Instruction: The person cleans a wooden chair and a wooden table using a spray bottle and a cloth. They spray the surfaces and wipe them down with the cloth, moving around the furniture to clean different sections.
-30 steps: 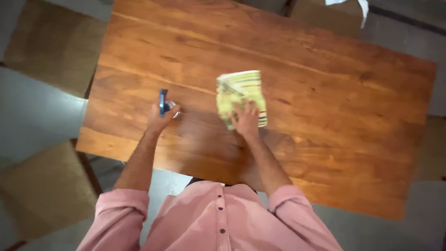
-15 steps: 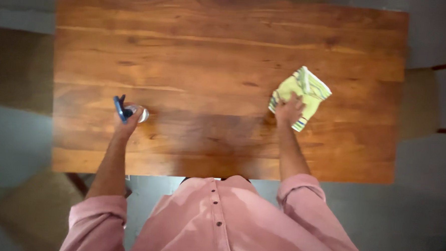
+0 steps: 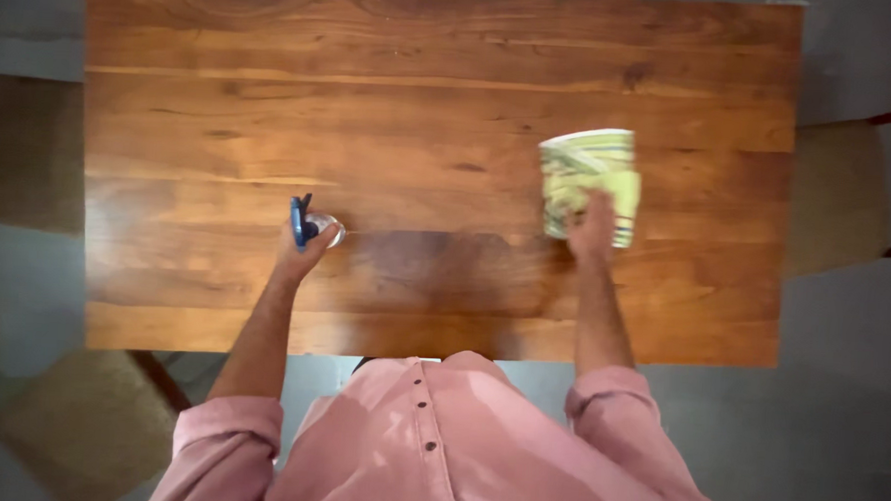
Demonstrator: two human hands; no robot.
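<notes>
Two hands are at work on our wooden counter [image 3: 222, 90], well apart from each other. Our left hand [image 3: 305, 249] is wrapped around a small spray bottle [image 3: 311, 225] with a blue trigger top, standing it upright on the wood near the front left part of the surface. Our right hand [image 3: 593, 227] lies flat with fingers spread on a folded yellow-green striped cloth [image 3: 587, 177], pressing it down on the right half of the counter. Between our hands, toward the near edge, we see a darker patch [image 3: 435, 270] on the wood; we judge it to be a damp, already wiped stretch, though shadow from our body may add to it. By that reading the wiping is partly done: the middle front looks covered, while the far boards and the left end show no such darkening and look untouched. Woven chair seats [image 3: 838, 198] stand at both ends of the counter, over a grey floor [image 3: 23, 282].
</notes>
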